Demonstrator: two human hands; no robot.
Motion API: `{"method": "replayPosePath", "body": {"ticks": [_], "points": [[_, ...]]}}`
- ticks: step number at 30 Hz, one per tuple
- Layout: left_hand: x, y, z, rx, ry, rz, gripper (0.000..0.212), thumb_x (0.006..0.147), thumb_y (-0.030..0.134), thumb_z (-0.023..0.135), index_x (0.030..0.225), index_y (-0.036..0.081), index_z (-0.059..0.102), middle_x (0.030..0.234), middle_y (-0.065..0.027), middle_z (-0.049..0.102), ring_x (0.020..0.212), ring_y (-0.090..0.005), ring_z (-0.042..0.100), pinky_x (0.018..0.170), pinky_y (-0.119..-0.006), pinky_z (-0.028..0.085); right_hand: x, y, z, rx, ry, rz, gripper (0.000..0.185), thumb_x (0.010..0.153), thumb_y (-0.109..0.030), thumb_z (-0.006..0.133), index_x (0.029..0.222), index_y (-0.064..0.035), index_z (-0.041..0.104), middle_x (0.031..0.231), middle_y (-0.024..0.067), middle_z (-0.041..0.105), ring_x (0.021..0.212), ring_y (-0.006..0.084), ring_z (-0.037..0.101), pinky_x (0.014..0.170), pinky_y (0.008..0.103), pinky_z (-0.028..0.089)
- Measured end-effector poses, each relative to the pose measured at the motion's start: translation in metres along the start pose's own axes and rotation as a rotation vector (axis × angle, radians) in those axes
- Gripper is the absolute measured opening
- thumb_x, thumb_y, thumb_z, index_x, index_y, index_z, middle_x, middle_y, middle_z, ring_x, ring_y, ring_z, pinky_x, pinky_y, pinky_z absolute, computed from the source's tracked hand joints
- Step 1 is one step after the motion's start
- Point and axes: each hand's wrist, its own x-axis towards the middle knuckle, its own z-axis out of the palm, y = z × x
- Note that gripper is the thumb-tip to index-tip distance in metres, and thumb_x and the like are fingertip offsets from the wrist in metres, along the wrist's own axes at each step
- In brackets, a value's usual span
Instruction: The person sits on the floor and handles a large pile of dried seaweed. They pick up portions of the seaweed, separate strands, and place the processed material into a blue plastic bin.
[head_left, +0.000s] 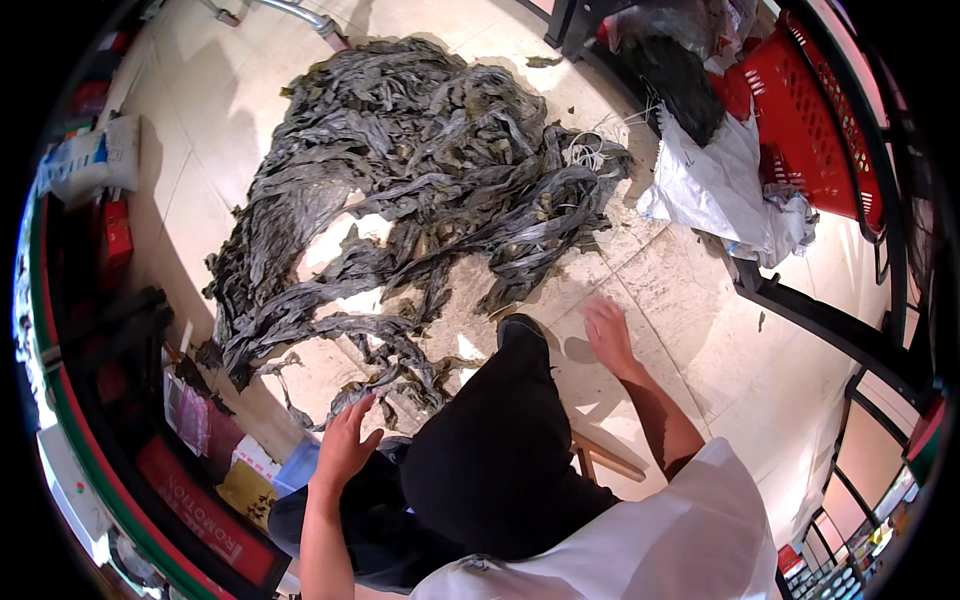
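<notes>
A large heap of dried kelp (420, 142), grey-black and in long wrinkled strips, lies spread over the tiled floor before me. Above my left knee is my left hand (346, 442), its thumb apart from the fingers and nothing in it. Loose kelp ends (390, 375) lie just beyond that hand. Out to the right of my black shoe (521, 330), my right hand (604, 330) hangs over bare tiles; it is blurred, bent at the fingers, and appears to hold nothing. A tangle of white string (585, 154) rests on the heap's right side.
At the right, a red plastic basket (810, 127) stands by a white woven sack (705, 180) on a black metal frame (825, 322). A wooden stool leg (611, 454) shows by my thigh. Boxes and bags, including a white bag (97, 157), line the left shelf.
</notes>
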Motion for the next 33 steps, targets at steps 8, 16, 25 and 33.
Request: {"method": "replayPosePath", "body": {"ticks": [8,16,25,33], "points": [[-0.092,-0.048,-0.064,0.354,0.322,0.005,0.056,0.077,0.02,0.071,0.128,0.01,0.05,0.098,-0.0162,0.061,0.096,-0.0359,0.058,0.082,-0.045,0.046,0.006,0.033,-0.03,0.026,-0.318,0.086,0.029,0.092,-0.015,0.049,0.114,-0.0039,0.064,0.105,0.0176,0.067,0.096,0.031,0.063,0.087,0.0362,0.048],[-0.165,-0.079,-0.108,-0.059,0.755,-0.25,0.053,0.085,0.015,0.063,0.135,0.014,0.046,0.114,-0.0129,0.061,0.105,-0.0259,0.06,0.091,-0.036,0.046,0.17,-0.088,-0.144,-0.306,-0.56,-0.206,0.036,0.086,-0.017,0.056,0.12,-0.0057,0.059,0.105,0.0208,0.065,0.097,0.0373,0.062,0.084,0.0415,0.048],[-0.181,-0.143,-0.055,-0.224,0.498,-0.339,0.056,0.086,0.031,0.063,0.136,0.017,0.045,0.117,-0.0144,0.062,0.109,-0.0306,0.058,0.091,-0.04,0.046,0.273,-0.338,-0.048,-0.876,-1.005,-0.761,0.036,0.084,-0.016,0.06,0.119,-0.0076,0.057,0.122,0.0142,0.06,0.111,0.0345,0.056,0.091,0.0444,0.046],[-0.204,-0.146,-0.043,-0.167,0.606,-0.292,0.052,0.085,0.021,0.064,0.133,0.014,0.046,0.108,-0.0158,0.061,0.099,-0.0353,0.058,0.086,-0.042,0.046,0.208,-0.315,0.201,-1.118,-0.808,-0.671,0.039,0.086,-0.012,0.059,0.125,-0.0093,0.051,0.123,0.0129,0.052,0.115,0.0327,0.049,0.091,0.0458,0.045]]}}
